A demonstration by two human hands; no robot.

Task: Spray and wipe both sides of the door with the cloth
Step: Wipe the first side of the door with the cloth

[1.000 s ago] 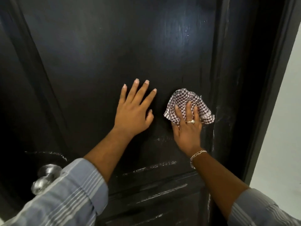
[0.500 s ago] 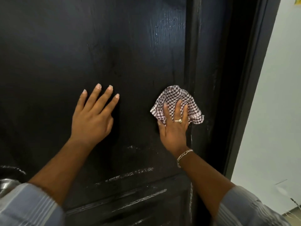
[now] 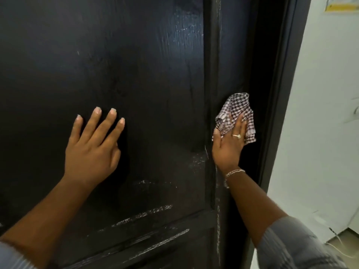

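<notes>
A black panelled door fills most of the view, with pale wet streaks low on its panel. My left hand lies flat on the door's middle panel, fingers straight and spread. My right hand presses a black-and-white checked cloth against the door's right stile, fingers straight over the cloth. The cloth sticks out above and to the right of my fingers. No spray bottle is in view.
The dark door frame runs down just right of the cloth. Beyond it is a white wall with a yellow-edged paper at the top right. A thin cable lies on the floor at the lower right.
My right hand has slid the cloth rightward from the panel onto the door's right stile. The view has shifted right, so the door knob has left the picture. My left hand stays flat on the panel.
</notes>
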